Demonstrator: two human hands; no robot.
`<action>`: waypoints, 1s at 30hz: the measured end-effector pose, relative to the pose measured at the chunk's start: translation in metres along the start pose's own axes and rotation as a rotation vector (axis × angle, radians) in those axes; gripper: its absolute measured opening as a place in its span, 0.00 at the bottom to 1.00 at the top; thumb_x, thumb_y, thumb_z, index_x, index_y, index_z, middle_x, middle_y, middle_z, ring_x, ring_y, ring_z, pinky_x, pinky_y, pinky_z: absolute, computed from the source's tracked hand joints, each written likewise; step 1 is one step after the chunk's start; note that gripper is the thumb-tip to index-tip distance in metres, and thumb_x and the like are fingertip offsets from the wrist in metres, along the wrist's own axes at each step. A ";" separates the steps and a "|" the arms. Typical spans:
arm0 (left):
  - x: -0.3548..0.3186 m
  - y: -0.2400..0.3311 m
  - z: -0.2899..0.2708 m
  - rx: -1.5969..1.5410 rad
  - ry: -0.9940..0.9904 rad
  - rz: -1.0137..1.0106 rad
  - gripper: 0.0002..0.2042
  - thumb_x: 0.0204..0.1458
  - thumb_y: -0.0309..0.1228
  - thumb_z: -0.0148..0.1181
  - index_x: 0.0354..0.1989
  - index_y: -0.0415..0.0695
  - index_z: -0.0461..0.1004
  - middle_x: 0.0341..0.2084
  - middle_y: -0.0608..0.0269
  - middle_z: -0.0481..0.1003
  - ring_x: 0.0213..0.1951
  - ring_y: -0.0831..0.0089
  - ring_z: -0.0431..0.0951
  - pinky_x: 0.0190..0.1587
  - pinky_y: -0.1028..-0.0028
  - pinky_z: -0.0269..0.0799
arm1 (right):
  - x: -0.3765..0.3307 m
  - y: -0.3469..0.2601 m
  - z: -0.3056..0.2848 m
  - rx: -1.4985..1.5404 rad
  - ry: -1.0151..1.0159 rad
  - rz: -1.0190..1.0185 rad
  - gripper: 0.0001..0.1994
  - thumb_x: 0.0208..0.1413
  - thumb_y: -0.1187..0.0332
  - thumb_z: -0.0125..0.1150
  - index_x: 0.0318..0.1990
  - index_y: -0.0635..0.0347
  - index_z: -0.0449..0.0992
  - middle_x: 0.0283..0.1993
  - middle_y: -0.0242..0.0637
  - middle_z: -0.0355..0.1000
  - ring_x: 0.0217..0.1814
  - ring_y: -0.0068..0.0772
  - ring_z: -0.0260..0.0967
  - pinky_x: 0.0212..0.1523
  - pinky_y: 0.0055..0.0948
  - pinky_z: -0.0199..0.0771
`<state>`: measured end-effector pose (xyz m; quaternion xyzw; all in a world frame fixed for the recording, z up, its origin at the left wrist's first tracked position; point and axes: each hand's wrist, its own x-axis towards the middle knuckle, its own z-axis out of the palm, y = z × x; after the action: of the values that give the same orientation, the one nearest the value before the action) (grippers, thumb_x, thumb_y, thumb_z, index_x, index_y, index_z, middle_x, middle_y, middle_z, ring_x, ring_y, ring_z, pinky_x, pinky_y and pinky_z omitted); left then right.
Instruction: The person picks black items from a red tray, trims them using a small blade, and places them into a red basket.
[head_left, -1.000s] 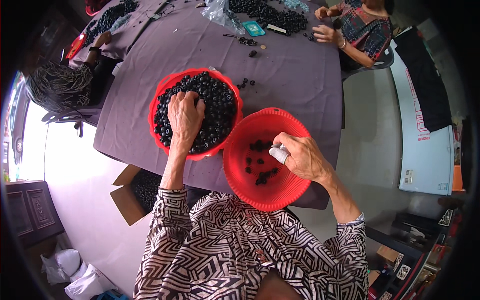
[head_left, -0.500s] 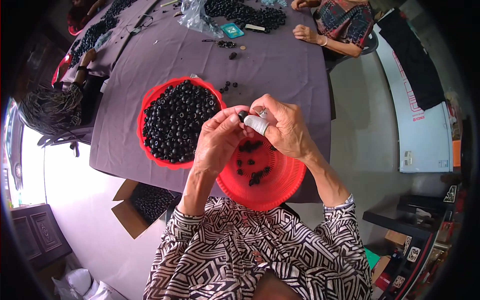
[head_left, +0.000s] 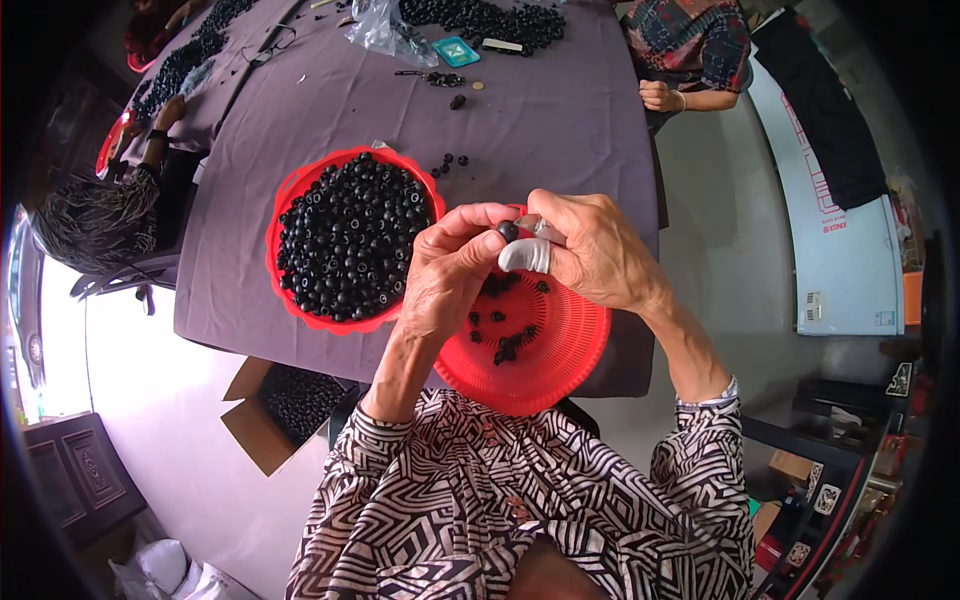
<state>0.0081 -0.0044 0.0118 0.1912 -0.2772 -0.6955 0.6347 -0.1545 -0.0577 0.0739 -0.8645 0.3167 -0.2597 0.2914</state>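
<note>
My left hand [head_left: 450,275] and my right hand [head_left: 590,250] meet above a red slotted basket [head_left: 560,370] that holds a few small black round pieces. Between the fingertips of both hands sits one small black round piece [head_left: 508,231]. A white cover wraps one finger of my right hand [head_left: 527,255]. To the left, on the purple table [head_left: 540,120], stands a red bowl [head_left: 285,215] heaped with many black round pieces [head_left: 350,235].
Loose black pieces [head_left: 447,163] lie beside the bowl. Another pile of black pieces [head_left: 480,18], a clear bag and a teal packet lie at the far end. One person sits at the left, another at the top right. An open cardboard box [head_left: 285,405] stands on the floor.
My left hand left the full bowl and came up to my right hand. Both hands now pinch one black piece above the slotted basket.
</note>
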 end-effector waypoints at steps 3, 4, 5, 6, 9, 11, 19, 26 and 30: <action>0.001 -0.002 0.000 0.008 -0.011 -0.015 0.11 0.51 0.22 0.55 0.43 0.35 0.71 0.38 0.59 0.74 0.39 0.74 0.74 0.44 0.76 0.72 | 0.001 -0.001 -0.001 -0.039 -0.047 0.015 0.23 0.47 0.54 0.63 0.24 0.64 0.59 0.16 0.43 0.59 0.16 0.43 0.55 0.20 0.36 0.57; 0.001 -0.002 -0.001 0.007 -0.012 -0.015 0.11 0.51 0.22 0.55 0.43 0.35 0.71 0.38 0.59 0.74 0.39 0.74 0.74 0.44 0.76 0.72 | 0.001 -0.001 -0.001 -0.045 -0.044 0.009 0.24 0.46 0.54 0.63 0.23 0.65 0.59 0.16 0.43 0.59 0.16 0.44 0.54 0.19 0.37 0.57; 0.001 -0.002 -0.001 0.006 -0.012 -0.025 0.11 0.51 0.21 0.55 0.43 0.35 0.71 0.38 0.59 0.74 0.39 0.74 0.74 0.44 0.76 0.72 | 0.001 -0.001 -0.001 -0.045 -0.046 0.008 0.24 0.46 0.54 0.63 0.23 0.65 0.59 0.16 0.43 0.59 0.16 0.44 0.54 0.19 0.37 0.57; 0.000 -0.001 -0.001 0.006 -0.011 -0.036 0.11 0.51 0.21 0.55 0.43 0.35 0.71 0.37 0.60 0.74 0.39 0.75 0.74 0.44 0.76 0.72 | 0.002 -0.001 -0.001 -0.050 -0.055 0.006 0.24 0.46 0.53 0.63 0.23 0.65 0.58 0.16 0.43 0.59 0.16 0.44 0.54 0.19 0.37 0.57; 0.000 0.000 0.001 0.010 -0.012 -0.031 0.10 0.51 0.21 0.55 0.43 0.35 0.71 0.37 0.60 0.74 0.39 0.75 0.74 0.44 0.76 0.72 | 0.002 -0.002 -0.002 -0.062 -0.075 0.014 0.25 0.46 0.52 0.63 0.22 0.65 0.58 0.16 0.44 0.59 0.16 0.45 0.54 0.19 0.37 0.57; -0.001 0.000 0.001 0.015 -0.011 -0.035 0.10 0.51 0.21 0.55 0.43 0.35 0.71 0.37 0.60 0.74 0.39 0.75 0.74 0.44 0.76 0.72 | 0.002 -0.003 -0.001 -0.068 -0.085 0.024 0.25 0.46 0.52 0.63 0.22 0.65 0.58 0.16 0.44 0.59 0.16 0.45 0.54 0.19 0.37 0.57; -0.002 0.000 -0.002 0.017 -0.002 -0.049 0.10 0.51 0.21 0.55 0.42 0.36 0.72 0.37 0.60 0.74 0.39 0.74 0.74 0.44 0.75 0.72 | 0.000 -0.001 0.003 -0.061 -0.097 0.024 0.25 0.47 0.52 0.62 0.22 0.65 0.59 0.16 0.45 0.61 0.17 0.48 0.58 0.20 0.38 0.58; -0.005 -0.004 -0.007 -0.033 -0.015 -0.076 0.09 0.52 0.21 0.54 0.41 0.36 0.72 0.37 0.59 0.75 0.40 0.73 0.74 0.45 0.74 0.71 | -0.005 0.001 0.007 -0.109 -0.091 -0.022 0.18 0.49 0.61 0.60 0.23 0.64 0.60 0.16 0.46 0.61 0.19 0.51 0.60 0.20 0.40 0.57; -0.004 -0.005 -0.004 -0.050 0.002 -0.091 0.08 0.51 0.22 0.55 0.40 0.36 0.73 0.36 0.60 0.75 0.39 0.73 0.74 0.45 0.74 0.71 | -0.006 0.001 0.008 -0.122 -0.082 -0.025 0.13 0.49 0.67 0.58 0.24 0.64 0.60 0.17 0.46 0.62 0.19 0.52 0.62 0.20 0.41 0.57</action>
<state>0.0072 -0.0006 0.0054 0.1884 -0.2504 -0.7303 0.6070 -0.1542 -0.0518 0.0662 -0.8944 0.3089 -0.2078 0.2478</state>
